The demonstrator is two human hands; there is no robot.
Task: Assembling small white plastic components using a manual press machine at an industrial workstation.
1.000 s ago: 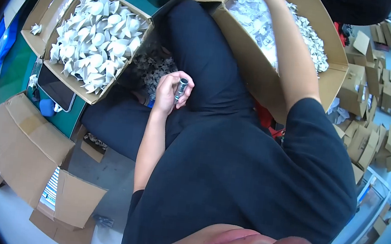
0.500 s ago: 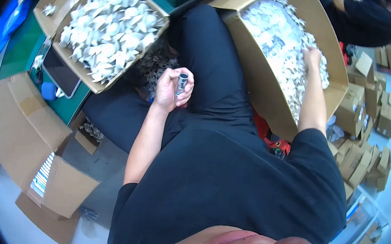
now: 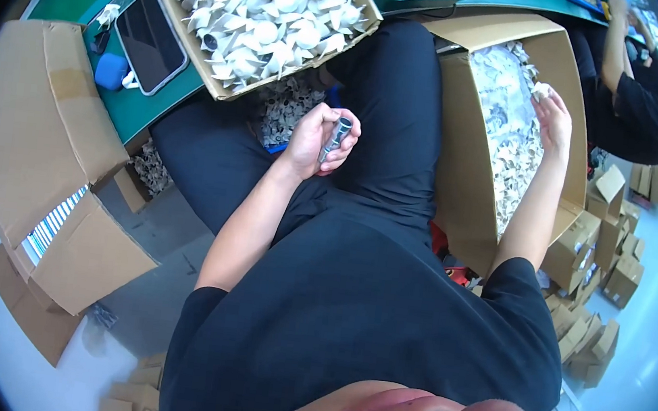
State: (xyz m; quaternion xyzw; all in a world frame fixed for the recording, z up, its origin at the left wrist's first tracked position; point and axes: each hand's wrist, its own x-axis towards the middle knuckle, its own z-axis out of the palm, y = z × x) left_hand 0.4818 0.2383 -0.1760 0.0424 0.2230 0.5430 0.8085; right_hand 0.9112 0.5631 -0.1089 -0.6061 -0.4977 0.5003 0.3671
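Note:
My left hand [image 3: 321, 144] is closed around a short metal cylinder [image 3: 340, 132], its round dark end facing up, above my lap. On the right, my right hand [image 3: 554, 124] is raised over the large cardboard box [image 3: 463, 172], pinching a small white plastic part [image 3: 540, 91]. Inside that box lie many small white pieces [image 3: 511, 157] and a clear plastic bag [image 3: 499, 83]. Ahead of my left hand stands a shallow cardboard box [image 3: 220, 94], heaped with white finned parts [image 3: 273, 16]. A dark round spot shows among them.
A phone [image 3: 151, 41] and a blue earbud case [image 3: 111, 71] lie on the green table [image 3: 124, 113]. Below the shallow box, a bin holds small pale pieces [image 3: 291, 112]. Open cardboard [image 3: 72, 111] stands at left. A co-worker [image 3: 640, 111] sits at upper right, near several cartons [image 3: 576, 242].
My right hand has come up from among the pieces with a small white part in its fingers. My left hand still holds the cylinder. The whole view has shifted.

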